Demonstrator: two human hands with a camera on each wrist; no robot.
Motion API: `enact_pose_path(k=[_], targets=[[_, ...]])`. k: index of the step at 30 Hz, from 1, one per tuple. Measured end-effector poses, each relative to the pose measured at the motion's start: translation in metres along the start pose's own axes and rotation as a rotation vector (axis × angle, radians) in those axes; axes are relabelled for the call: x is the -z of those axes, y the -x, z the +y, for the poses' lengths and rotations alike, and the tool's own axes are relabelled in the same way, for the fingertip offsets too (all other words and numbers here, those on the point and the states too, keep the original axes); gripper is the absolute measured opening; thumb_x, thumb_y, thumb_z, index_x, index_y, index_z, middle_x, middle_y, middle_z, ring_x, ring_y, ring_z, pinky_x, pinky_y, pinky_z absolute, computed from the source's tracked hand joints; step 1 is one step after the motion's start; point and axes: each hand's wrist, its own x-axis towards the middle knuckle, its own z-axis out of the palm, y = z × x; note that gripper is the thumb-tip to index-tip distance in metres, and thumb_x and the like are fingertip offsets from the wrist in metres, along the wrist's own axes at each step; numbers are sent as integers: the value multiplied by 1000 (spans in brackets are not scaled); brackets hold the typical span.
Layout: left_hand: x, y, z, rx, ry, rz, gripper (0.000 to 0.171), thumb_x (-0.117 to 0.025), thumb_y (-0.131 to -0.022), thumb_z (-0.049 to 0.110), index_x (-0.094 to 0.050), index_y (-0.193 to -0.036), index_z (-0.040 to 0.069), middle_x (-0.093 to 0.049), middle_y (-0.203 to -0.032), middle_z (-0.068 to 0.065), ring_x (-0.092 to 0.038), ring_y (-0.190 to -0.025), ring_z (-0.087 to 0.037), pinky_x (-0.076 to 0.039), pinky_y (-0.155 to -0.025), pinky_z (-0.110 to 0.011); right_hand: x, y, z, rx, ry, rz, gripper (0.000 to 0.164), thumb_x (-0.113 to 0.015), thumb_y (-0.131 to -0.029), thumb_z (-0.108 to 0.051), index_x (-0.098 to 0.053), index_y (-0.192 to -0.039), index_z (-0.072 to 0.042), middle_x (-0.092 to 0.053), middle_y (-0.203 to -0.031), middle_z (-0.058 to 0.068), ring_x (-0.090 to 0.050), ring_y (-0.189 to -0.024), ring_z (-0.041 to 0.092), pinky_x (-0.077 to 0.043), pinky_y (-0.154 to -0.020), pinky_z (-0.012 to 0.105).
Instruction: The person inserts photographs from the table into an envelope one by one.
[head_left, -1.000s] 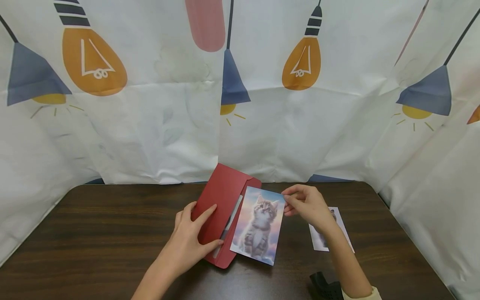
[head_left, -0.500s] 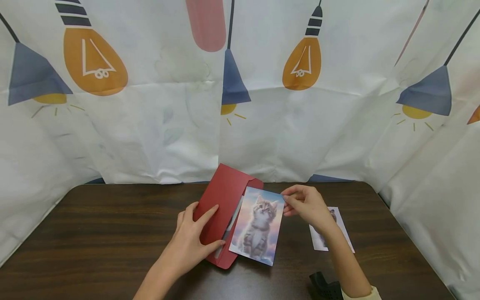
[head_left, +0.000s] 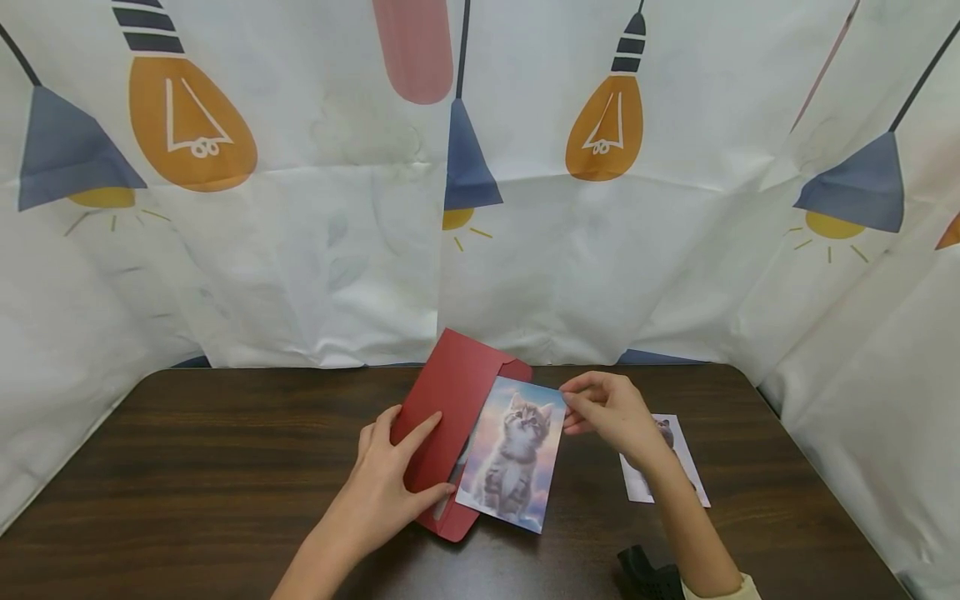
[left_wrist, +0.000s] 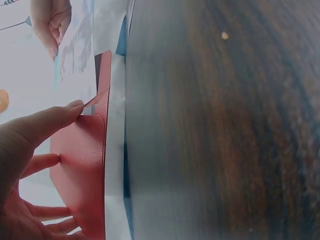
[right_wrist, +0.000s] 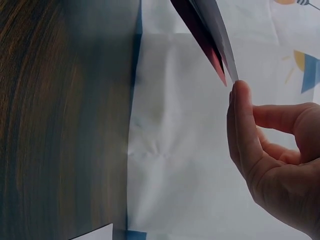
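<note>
My left hand [head_left: 386, 479] holds a red paper envelope [head_left: 453, 383] tilted above the table, its thumb at the open long side and the other fingers spread over it. In the left wrist view the thumb tip touches the edge of the envelope [left_wrist: 82, 160] by the opening. A glossy kitten picture card [head_left: 513, 454] overlaps the opening, hiding most of a pale strip inside. The upper right corner of that card is pinched by my right hand [head_left: 611, 417]. From the right wrist, the card [right_wrist: 220, 35] is seen edge-on, close beside the envelope.
A second white-bordered cat picture [head_left: 682, 454] lies flat on the dark wooden table [head_left: 187, 483], partly behind my right forearm. Close to that forearm is a black object [head_left: 648, 575]. A white curtain [head_left: 360, 275] printed with lamps hangs behind the table's far edge.
The envelope has shifted slightly right and the kitten card slightly left, so the card now covers more of the opening. Both hands keep their hold.
</note>
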Motion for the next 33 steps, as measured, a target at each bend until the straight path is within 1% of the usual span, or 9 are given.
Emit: enact_pose_path(k=[5, 14, 19, 28, 33], targets=[[-1, 0, 1, 8, 1, -11, 79, -95, -78, 28, -62, -148, 15, -40, -154, -26, -41, -133, -47, -61, -84, -51, -2, 0, 0, -8, -12, 9, 21, -62, -104, 0, -63, -118, 15, -74, -86, 12, -74, -72, 16, -65, -74, 37], [-2, 1, 2, -11, 1, 4, 79, -96, -77, 27, -62, -148, 15, -41, -153, -25, -41, -132, -46, -62, -83, -50, -2, -1, 1, -17, -15, 13, 20, -61, -104, 1, -63, -118, 15, -73, -84, 11, -73, -72, 15, -64, -73, 34], [-3, 1, 3, -5, 3, -4, 79, -95, -78, 28, -62, -148, 15, -41, -154, -25, -41, -133, -46, -61, -84, -51, -3, -2, 2, -14, -32, 12, 21, -60, -105, 1, -61, -119, 16, -72, -85, 12, -73, -72, 16, -64, -73, 34], [-4, 2, 5, 3, 1, -14, 78, -95, -78, 28, -61, -149, 16, -40, -154, -25, -41, -134, -46, -61, -85, -50, -8, -2, 3, -30, -68, 18, 21, -58, -105, 1, -61, -119, 18, -73, -83, 11, -73, -71, 15, -65, -75, 38], [-4, 2, 6, 7, 5, -13, 78, -95, -78, 28, -62, -148, 16, -40, -154, -26, -40, -134, -46, -61, -85, -51, -11, -3, 3, -39, -84, 18, 21, -59, -105, 1, -60, -118, 18, -73, -84, 13, -73, -70, 16, -64, -73, 35]])
